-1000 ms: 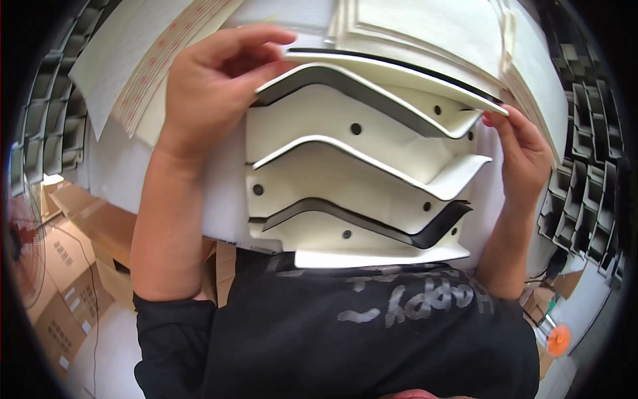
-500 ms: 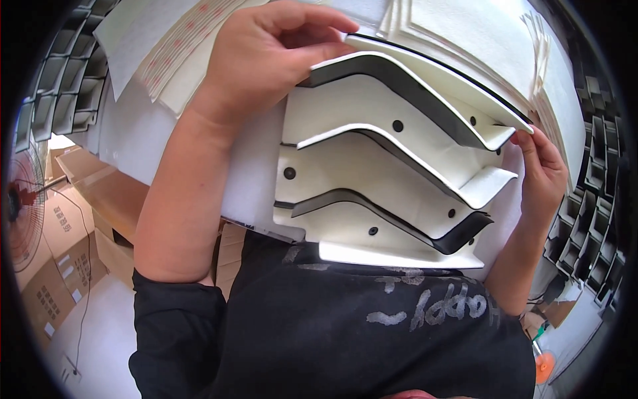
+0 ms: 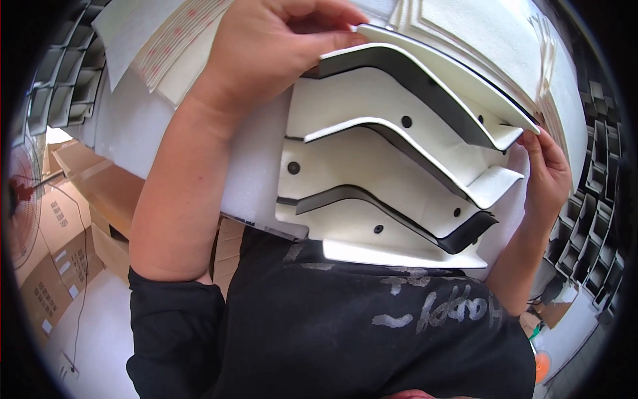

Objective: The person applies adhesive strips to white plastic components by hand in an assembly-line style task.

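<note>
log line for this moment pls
left hand grips top-left end of fanned white foam pieces | right hand pinches their right ends | pieces rest on white foam sheet | cardboard boxes lower left

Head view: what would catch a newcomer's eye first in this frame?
A fanned stack of white curved panels with dark edges fills the centre, held just above the person's black shirt. The left hand grips the stack's upper left corner, while the right hand pinches its right-hand tips. Behind them lies a white work table, with brown cardboard boxes on the floor at lower left.
</note>
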Action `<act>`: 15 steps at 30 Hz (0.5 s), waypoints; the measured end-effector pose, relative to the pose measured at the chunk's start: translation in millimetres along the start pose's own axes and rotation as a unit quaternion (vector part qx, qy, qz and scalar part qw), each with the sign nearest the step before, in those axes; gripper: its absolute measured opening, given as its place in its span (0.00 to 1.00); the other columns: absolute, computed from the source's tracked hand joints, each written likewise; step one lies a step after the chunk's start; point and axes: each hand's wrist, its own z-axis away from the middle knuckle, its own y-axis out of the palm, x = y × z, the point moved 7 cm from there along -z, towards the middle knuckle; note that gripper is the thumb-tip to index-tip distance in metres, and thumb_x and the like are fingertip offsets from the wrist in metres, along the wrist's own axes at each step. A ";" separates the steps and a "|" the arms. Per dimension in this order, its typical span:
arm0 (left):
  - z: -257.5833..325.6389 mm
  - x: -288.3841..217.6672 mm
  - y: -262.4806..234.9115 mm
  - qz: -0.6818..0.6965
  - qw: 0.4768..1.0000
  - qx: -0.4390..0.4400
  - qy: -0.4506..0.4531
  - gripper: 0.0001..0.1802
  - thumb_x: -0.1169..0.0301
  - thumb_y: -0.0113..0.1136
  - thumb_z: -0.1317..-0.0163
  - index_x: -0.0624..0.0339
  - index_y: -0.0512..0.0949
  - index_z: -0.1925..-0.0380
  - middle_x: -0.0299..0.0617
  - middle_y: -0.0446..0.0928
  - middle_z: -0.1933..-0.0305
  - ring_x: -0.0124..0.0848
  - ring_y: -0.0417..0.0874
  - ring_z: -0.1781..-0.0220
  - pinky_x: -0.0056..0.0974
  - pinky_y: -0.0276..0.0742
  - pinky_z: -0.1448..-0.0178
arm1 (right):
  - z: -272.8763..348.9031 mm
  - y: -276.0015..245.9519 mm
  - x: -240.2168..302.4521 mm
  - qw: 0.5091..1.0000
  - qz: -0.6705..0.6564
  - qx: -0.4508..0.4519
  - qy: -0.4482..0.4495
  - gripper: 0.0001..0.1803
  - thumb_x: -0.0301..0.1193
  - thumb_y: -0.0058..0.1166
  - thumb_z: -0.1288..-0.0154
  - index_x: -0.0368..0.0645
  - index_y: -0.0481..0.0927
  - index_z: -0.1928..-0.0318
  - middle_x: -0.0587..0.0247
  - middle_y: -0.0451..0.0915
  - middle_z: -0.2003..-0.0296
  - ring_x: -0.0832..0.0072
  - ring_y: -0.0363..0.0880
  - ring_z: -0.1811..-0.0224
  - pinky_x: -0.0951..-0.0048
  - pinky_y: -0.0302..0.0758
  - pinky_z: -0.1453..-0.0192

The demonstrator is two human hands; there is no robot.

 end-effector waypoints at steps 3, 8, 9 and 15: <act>-0.8 -4.0 1.7 -0.060 0.997 0.004 0.050 0.10 0.81 0.62 0.41 0.63 0.82 0.59 0.34 0.82 0.65 0.21 0.81 0.62 0.25 0.77 0.56 | -0.5 1.8 0.5 1.000 0.008 -0.011 -0.003 0.12 0.25 0.58 0.35 0.32 0.81 0.53 0.61 0.84 0.65 0.79 0.81 0.62 0.82 0.75 0.53; -5.8 -3.7 6.7 -0.067 0.994 0.038 0.076 0.10 0.76 0.66 0.44 0.60 0.83 0.60 0.31 0.79 0.68 0.18 0.76 0.69 0.24 0.73 0.64 | 2.9 11.3 2.2 0.999 -0.012 -0.031 -0.016 0.10 0.24 0.58 0.36 0.32 0.82 0.56 0.62 0.84 0.65 0.80 0.81 0.63 0.82 0.76 0.56; -9.6 -8.7 7.2 -0.066 0.993 0.049 0.084 0.10 0.76 0.66 0.44 0.60 0.83 0.60 0.31 0.79 0.68 0.18 0.76 0.69 0.24 0.73 0.64 | 3.6 10.9 4.5 0.999 -0.030 -0.033 -0.022 0.09 0.24 0.59 0.36 0.33 0.83 0.56 0.62 0.84 0.65 0.80 0.81 0.63 0.82 0.76 0.56; -29.0 -24.6 22.9 -0.268 0.928 0.242 -0.090 0.15 0.82 0.62 0.44 0.65 0.79 0.55 0.37 0.78 0.63 0.21 0.78 0.58 0.27 0.76 0.56 | 5.1 11.6 10.1 0.997 -0.024 -0.072 -0.022 0.10 0.24 0.61 0.40 0.34 0.83 0.58 0.63 0.84 0.67 0.81 0.81 0.65 0.81 0.76 0.58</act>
